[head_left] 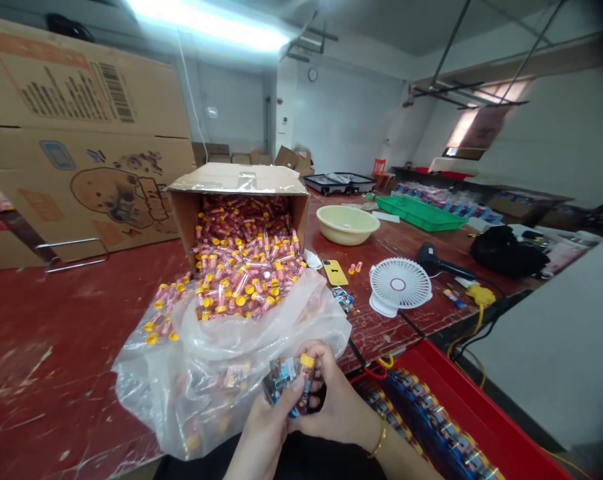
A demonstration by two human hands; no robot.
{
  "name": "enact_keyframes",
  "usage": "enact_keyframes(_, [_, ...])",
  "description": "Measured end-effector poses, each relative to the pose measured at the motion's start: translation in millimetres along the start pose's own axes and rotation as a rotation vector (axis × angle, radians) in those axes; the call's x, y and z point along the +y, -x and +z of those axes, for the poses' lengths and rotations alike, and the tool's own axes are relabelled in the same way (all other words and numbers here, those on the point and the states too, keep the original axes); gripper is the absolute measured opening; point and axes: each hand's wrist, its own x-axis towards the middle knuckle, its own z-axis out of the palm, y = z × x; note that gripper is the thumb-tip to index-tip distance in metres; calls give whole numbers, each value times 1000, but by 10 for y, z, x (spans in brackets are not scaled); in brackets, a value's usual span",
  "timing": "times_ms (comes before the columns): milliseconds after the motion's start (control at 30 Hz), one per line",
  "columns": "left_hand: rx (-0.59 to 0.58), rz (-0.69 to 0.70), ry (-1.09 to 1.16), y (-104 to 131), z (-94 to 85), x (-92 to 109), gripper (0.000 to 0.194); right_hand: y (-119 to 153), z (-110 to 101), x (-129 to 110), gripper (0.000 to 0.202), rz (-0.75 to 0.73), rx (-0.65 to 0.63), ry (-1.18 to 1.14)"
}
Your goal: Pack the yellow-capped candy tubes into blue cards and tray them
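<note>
Near the bottom middle, my left hand point(274, 420) is closed on a small dark printed packet point(282, 377). My right hand point(331, 400) curls round a small tube with a yellow cap point(307, 363), held upright against the packet. The two hands touch each other. Just beyond them, a clear plastic bag point(201, 380) spreads over the table edge. Many pink tubes with yellow caps point(241, 280) spill from a cardboard box point(238, 179) lying open toward me.
On the red table point(46, 320) are a cream basin point(348, 230), a yellow phone point(336, 273), a white fan point(400, 285) and a green tray point(421, 215). A red tray point(461, 393) of packed tubes is lower right. A large carton point(91, 140) stands left.
</note>
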Motion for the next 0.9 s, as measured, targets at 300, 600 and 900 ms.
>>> enact_keyframes(300, [-16, -22, 25, 17, 39, -12, 26, 9, 1, 8, 61, -122, 7, 62])
enact_keyframes(600, [-45, -49, 44, -25, 2, -43, 26, 28, 29, 31, 59, -68, 28, 27])
enact_keyframes(900, [76, -42, 46, -64, 39, -21, 35, -3, -86, -15, 61, -69, 72, 58])
